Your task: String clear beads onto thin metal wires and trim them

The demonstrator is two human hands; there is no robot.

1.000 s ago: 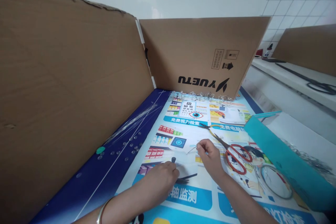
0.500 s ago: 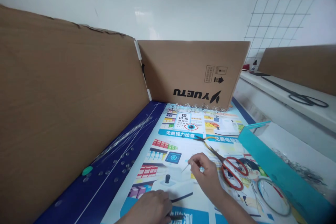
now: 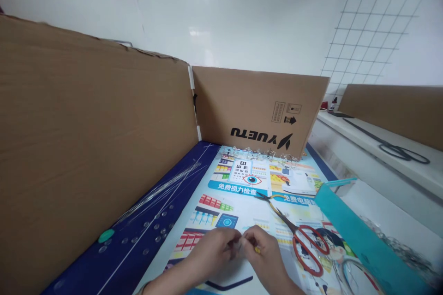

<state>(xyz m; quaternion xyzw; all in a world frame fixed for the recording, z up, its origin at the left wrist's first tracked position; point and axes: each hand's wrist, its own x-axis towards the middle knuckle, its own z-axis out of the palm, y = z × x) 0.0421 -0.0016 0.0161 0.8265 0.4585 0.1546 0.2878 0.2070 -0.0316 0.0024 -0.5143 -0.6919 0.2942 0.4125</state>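
My left hand and my right hand meet over the printed sheet, fingertips pinched together and nearly touching. Between them is something small and pale, mostly covered by the fingers. The thin wire that my right hand held is no longer distinct in its pinch. A yellow bit shows at the right fingers; I cannot tell whether it is held or printed on the sheet. Right of my hands lie red-handled scissors, their blades beside pliers with yellow handles.
A teal box of small metal pieces stands at right, a wire coil beside it. Clear discs, a green disc and thin strands lie left. Cardboard panels border the left and back.
My right hand has come down and my left hand has risen away from a dark object near the front edge. Their fingertips now meet. The view has tilted up slightly.
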